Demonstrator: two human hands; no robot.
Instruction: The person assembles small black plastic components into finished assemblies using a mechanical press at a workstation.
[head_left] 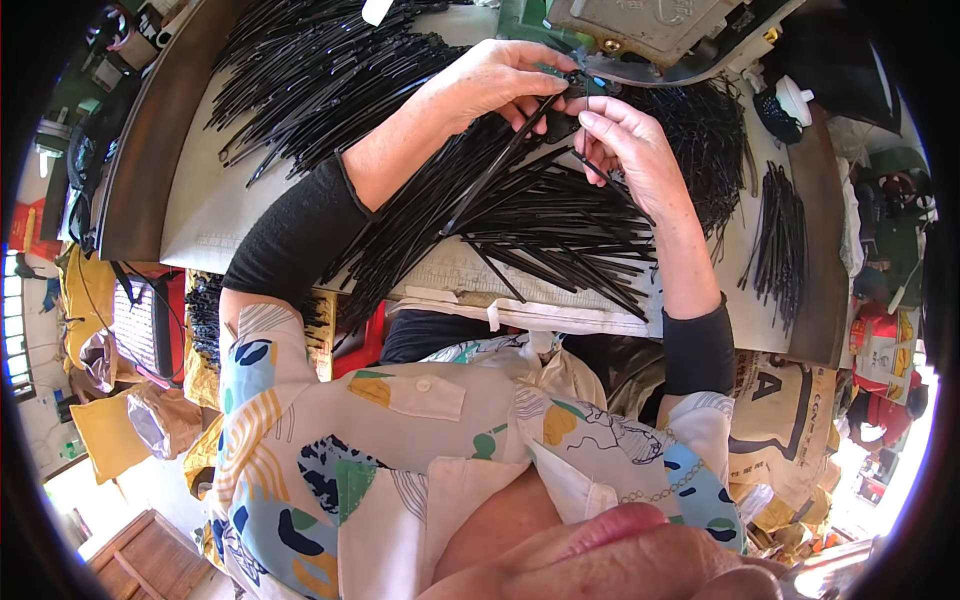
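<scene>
Both my hands meet at the far middle of the table, beside a machine with a grey metal cover [640, 25]. Between the fingers of my left hand [490, 85] is a thin black strip [490, 178], which slants down toward the loose strips. My right hand [635, 150] pinches another slim black strip [585, 160] that runs under the palm toward the wrist. The fingertips come close together near the machine's lower edge; the strip ends there are small and partly hidden. Under my hands lies a spread of similar black strips [560, 215].
A big heap of black strips [300, 95] covers the table's far left. Right of my hands is a tangled pile [710, 150], and farther right a separate bundle [780, 235]. The table [200, 215] has a dark left edge board [150, 140]. Paper sacks [780, 420] stand below right.
</scene>
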